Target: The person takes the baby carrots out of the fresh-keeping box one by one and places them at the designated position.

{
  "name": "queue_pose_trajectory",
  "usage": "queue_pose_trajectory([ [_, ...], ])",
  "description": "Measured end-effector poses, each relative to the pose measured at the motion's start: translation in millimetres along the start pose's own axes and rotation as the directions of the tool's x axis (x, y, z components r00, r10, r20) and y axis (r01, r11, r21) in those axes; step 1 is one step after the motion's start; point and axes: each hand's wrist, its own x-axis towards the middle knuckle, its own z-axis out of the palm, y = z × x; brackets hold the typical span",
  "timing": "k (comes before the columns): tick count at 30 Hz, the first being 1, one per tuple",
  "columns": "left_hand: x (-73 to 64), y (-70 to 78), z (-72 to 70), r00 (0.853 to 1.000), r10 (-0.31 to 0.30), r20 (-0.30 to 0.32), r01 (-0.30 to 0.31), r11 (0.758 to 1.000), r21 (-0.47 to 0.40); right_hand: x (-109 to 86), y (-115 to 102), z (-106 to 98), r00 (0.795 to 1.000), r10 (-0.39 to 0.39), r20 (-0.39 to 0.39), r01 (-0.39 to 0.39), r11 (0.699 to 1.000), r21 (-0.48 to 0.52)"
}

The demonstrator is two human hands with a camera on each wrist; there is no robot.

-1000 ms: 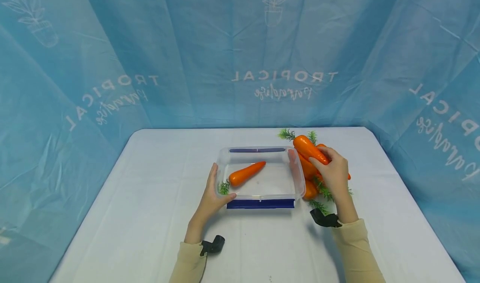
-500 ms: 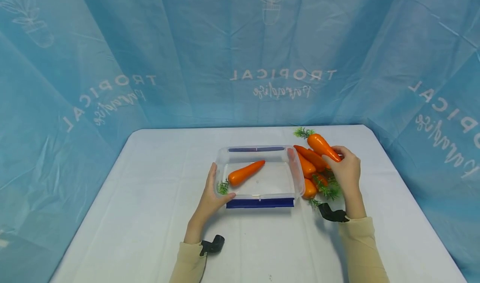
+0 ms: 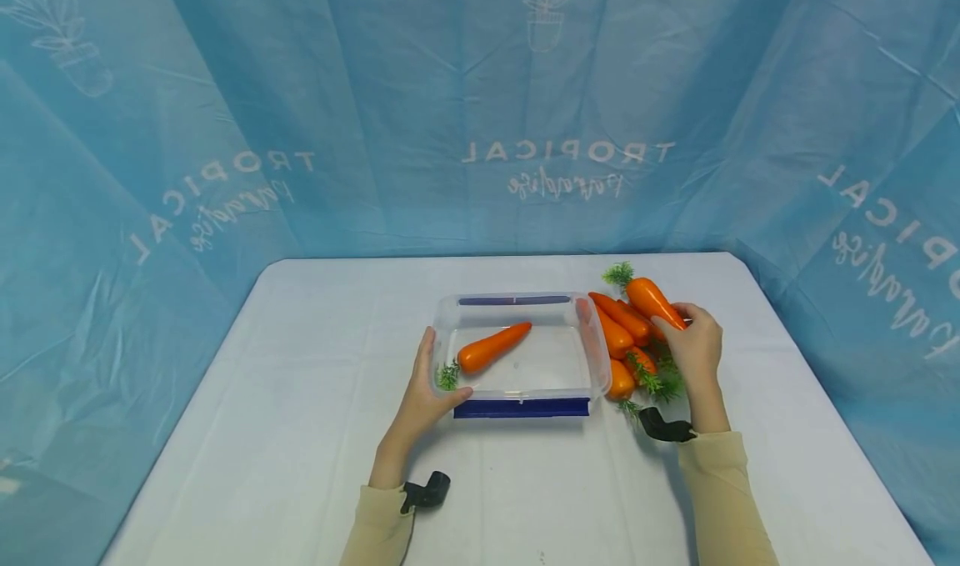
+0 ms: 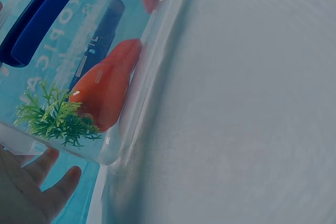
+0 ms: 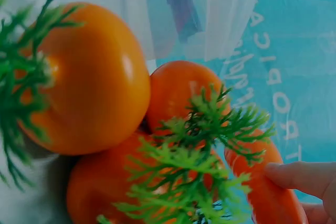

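Note:
A clear plastic food container (image 3: 558, 395) with blue clips stands without a lid on the table. One orange carrot (image 3: 492, 348) with a green top lies inside it at the left. My left hand (image 3: 420, 395) holds the container's near left corner, thumb over the front rim and fingers along the left wall. To the right, my right hand (image 3: 693, 341) grips another carrot (image 3: 651, 299) by its narrow end; its leafy top points away. That carrot is over or against the far side of a carrot pile (image 3: 618, 333). The right wrist view shows the thumb (image 5: 294, 177) on the carrot.
The pile of several carrots with green leaves touches or nearly touches the container's right wall. A white cloth (image 3: 300, 366) covers the table. Behind and at both sides hangs a blue printed curtain (image 3: 390, 132).
My right hand has moved right with its carrot, from beside the container's far right corner to the pile's right side, then slightly nearer. My left hand and the container stay put.

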Motion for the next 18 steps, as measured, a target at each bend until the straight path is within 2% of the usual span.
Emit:
queue_pose_trajectory([
  [18, -1.6, 5.5, -0.3, 1.000, -0.006, -0.010, 0.006, 1.000, 0.011, 7.2, 21, 5, 0.999, 0.003, 0.044, -0.002, 1.000, -0.029],
])
